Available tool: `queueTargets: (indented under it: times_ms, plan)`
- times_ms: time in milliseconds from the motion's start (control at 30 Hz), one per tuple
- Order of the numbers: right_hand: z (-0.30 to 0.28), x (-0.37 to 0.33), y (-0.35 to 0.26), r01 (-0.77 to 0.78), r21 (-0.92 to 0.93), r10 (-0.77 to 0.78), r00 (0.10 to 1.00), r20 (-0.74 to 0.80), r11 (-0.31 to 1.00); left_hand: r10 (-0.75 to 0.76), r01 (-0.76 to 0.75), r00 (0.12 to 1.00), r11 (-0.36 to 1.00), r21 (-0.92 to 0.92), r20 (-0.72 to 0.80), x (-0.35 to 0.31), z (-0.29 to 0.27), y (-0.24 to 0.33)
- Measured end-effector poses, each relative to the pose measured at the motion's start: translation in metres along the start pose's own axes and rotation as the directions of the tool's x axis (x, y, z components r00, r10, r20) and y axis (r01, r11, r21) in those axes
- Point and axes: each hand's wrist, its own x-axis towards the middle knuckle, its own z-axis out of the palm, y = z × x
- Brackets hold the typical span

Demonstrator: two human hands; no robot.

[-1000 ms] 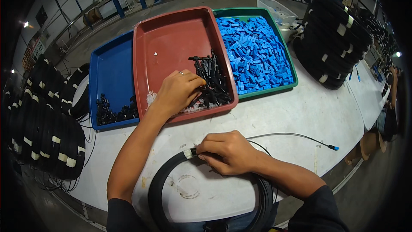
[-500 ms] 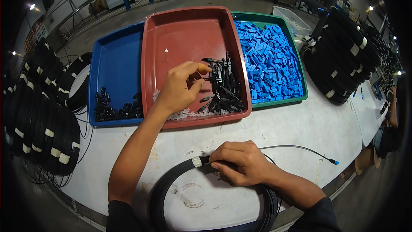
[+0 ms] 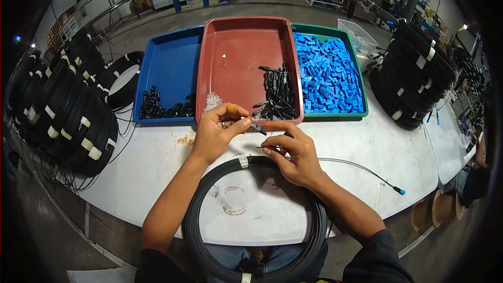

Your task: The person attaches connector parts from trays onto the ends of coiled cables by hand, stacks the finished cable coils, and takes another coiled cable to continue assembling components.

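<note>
My left hand pinches a small black connector part between thumb and fingertips, just in front of the red tray. Close to its right, my right hand grips the thin black end of a cable, its tip pointing left. The connector part and the cable tip are apart. Below both hands lies a coil of black cable, bound with white tape and overhanging the table's near edge. From the coil's right side a loose strand runs out to a blue-tipped connector on the table.
Black parts and small clear pieces lie in the red tray. A blue tray holds more black parts; a green tray is filled with blue clips. Stacked cable coils stand left and right.
My left hand has come out of the red tray, back toward me, with a black connector part. My right hand has lifted off the coil's tape area, now gripping a cable end.
</note>
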Motion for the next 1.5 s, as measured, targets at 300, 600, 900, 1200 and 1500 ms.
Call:
queueTargets:
  times_ms: [300, 600, 900, 1200, 1500]
  plan:
    - [0.002, -0.004, -0.002, 0.11, -0.016, -0.108, 0.988, 0.112, 0.994, 0.0, 0.001, 0.997, 1.0, -0.025, 0.076, -0.033, -0.009, -0.006]
    - [0.003, -0.005, -0.002, 0.125, -0.061, -0.113, 0.978, 0.174, 0.99, 0.245, -0.361, 0.921, 0.826, 0.432, 0.302, -0.043, -0.005, 0.004]
    - [0.004, -0.002, -0.003, 0.104, -0.069, -0.09, 0.98, 0.178, 0.992, 0.327, -0.47, 0.877, 0.737, 0.486, 0.353, -0.044, -0.002, 0.005]
    - [0.004, -0.004, -0.003, 0.048, -0.014, -0.045, 0.99, 0.133, 0.999, 0.329, -0.429, 0.9, 0.779, 0.457, 0.285, -0.044, -0.002, 0.005]
    - [0.0, -0.003, -0.011, 0.012, -0.069, -0.002, 0.99, 0.144, 0.998, 0.267, -0.354, 0.931, 0.829, 0.433, 0.25, -0.045, -0.005, 0.004]
